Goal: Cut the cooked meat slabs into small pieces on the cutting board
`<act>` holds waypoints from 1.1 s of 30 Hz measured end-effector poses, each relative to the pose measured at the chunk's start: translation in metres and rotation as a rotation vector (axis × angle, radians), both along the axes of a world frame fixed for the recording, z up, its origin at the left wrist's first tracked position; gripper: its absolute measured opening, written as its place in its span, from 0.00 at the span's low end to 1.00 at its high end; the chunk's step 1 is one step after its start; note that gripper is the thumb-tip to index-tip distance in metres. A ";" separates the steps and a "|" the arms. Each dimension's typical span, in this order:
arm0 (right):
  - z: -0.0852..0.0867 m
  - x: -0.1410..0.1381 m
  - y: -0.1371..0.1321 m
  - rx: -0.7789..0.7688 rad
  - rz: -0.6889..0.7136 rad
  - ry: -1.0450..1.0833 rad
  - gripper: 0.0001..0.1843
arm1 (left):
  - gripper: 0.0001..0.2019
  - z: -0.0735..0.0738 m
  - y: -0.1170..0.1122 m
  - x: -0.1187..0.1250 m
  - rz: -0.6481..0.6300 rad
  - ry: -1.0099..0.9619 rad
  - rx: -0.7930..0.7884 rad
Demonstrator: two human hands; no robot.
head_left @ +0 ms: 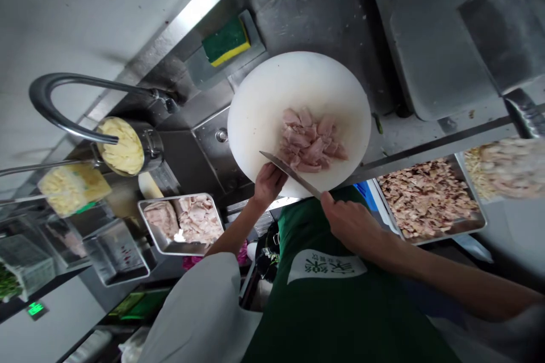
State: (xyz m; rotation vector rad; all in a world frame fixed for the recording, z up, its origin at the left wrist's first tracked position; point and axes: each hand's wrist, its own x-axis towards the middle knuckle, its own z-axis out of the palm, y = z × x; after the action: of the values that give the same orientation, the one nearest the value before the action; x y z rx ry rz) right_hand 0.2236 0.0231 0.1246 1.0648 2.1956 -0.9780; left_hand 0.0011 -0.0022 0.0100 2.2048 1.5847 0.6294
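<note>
A round white cutting board (264,91) carries a heap of sliced pale pink raw meat (313,139), which looks like chicken. My right hand (351,224) is wrapped around the handle of a kitchen knife (293,174). The blade slants up and left across the board's near side, between the meat heap and my left hand. My left hand (268,183) rests at the board's near edge, close to the blade, its fingers curled and pressed together. Whatever lies under those fingers is hidden.
A metal tray of raw meat (198,218) stands at left, below a pot of pale yellow slices (123,147) and a curved faucet (68,82). A green-yellow sponge (227,42) lies behind the board. At right is a tray of chopped brownish pieces (428,195).
</note>
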 end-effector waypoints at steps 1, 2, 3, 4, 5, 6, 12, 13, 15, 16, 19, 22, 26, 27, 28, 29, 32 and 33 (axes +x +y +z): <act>-0.002 -0.002 0.001 0.006 -0.002 -0.001 0.12 | 0.10 -0.001 0.000 0.000 -0.004 -0.002 0.002; -0.004 -0.006 0.002 0.023 -0.006 0.011 0.12 | 0.09 -0.001 0.000 -0.001 -0.003 -0.001 0.004; -0.007 -0.009 0.004 0.046 -0.010 0.030 0.13 | 0.09 -0.001 -0.001 -0.001 -0.001 -0.001 0.007; -0.009 -0.012 0.005 0.065 -0.013 0.046 0.13 | 0.08 -0.002 -0.001 -0.001 0.003 -0.004 0.010; -0.011 -0.012 0.005 0.072 -0.014 0.051 0.14 | 0.08 -0.002 -0.001 -0.001 0.005 -0.009 0.012; -0.011 -0.010 0.004 0.063 -0.011 0.046 0.14 | 0.07 -0.003 -0.001 -0.001 0.005 -0.017 0.009; -0.022 -0.011 0.001 0.001 -0.008 0.007 0.17 | 0.06 -0.004 -0.001 -0.001 -0.002 -0.072 0.003; -0.029 -0.022 0.010 0.035 -0.017 0.037 0.18 | 0.05 -0.005 -0.001 -0.002 -0.003 -0.076 0.014; -0.044 -0.046 0.034 0.103 -0.022 0.117 0.22 | 0.06 -0.005 -0.001 -0.003 0.006 -0.072 0.022; -0.050 -0.056 0.047 0.124 -0.034 0.148 0.22 | 0.06 -0.006 -0.002 -0.003 0.018 -0.068 0.028; -0.052 -0.063 0.071 0.127 -0.028 0.195 0.20 | 0.07 -0.007 -0.003 -0.002 0.065 -0.050 0.028; -0.028 -0.043 0.059 0.156 -0.027 0.109 0.22 | 0.07 -0.008 -0.004 -0.001 0.086 -0.058 0.015; 0.005 -0.016 0.020 0.085 0.030 0.047 0.19 | 0.08 -0.006 -0.005 -0.002 0.065 -0.035 0.011; 0.010 -0.012 0.013 0.058 0.036 0.038 0.18 | 0.09 -0.005 -0.005 -0.003 0.064 -0.025 0.013; 0.012 -0.010 0.009 0.038 0.037 0.029 0.16 | 0.09 -0.005 -0.006 -0.003 0.064 -0.016 0.014; 0.012 -0.009 0.007 0.028 0.034 0.023 0.15 | 0.09 -0.004 -0.005 -0.004 0.066 -0.010 0.015; 0.009 -0.008 0.008 0.039 0.027 0.023 0.14 | 0.10 -0.003 -0.005 -0.004 0.069 0.007 0.008; 0.008 -0.007 0.009 0.045 0.029 0.026 0.14 | 0.10 -0.003 -0.004 -0.003 0.075 0.013 0.005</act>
State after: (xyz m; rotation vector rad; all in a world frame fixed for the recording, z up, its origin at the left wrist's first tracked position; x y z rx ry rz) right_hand 0.2170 0.0316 0.1330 1.0434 2.2572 -0.9390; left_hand -0.0023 -0.0065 0.0069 2.1659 1.6807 0.6427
